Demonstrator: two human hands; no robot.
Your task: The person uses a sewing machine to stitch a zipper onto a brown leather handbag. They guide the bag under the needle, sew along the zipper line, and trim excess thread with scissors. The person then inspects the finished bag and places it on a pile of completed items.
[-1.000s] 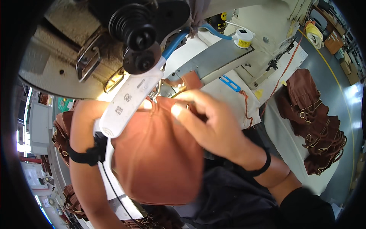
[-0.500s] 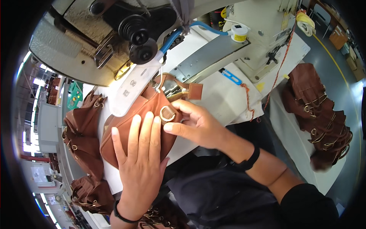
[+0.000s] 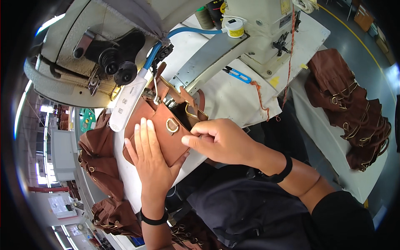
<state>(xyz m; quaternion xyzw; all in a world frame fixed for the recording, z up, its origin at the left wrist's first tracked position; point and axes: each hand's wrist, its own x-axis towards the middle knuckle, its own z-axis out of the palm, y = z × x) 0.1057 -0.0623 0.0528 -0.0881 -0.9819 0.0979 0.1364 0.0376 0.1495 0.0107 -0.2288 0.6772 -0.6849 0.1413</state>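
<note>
A brown bag [image 3: 162, 137] with a brass D-ring [image 3: 172, 126] and an open zipper lies under the head of a sewing machine [image 3: 58, 71]. My left hand [image 3: 152, 164] rests flat on its front panel, fingers stretched out. My right hand [image 3: 221, 141] pinches the panel's right edge beside the zipper, its thumb on the front and fingertips partly hidden. A white elongated lamp fitting [image 3: 123, 104] hangs over the bag's upper left. The bag's top sits by the machine's needle area, partly hidden.
Piles of brown bags lie at left [image 3: 100, 154] and on a white-covered surface at right [image 3: 346, 125]. Blue thread snips [image 3: 239, 75] with orange cord lie on the white worktop [image 3: 225, 104]. Spools [image 3: 204, 18] stand behind the machine arm [image 3: 208, 58].
The bag has turned from its plain side to show the D-ring and zipper. My left hand came from behind the lamp onto the panel. The whole view has shifted.
</note>
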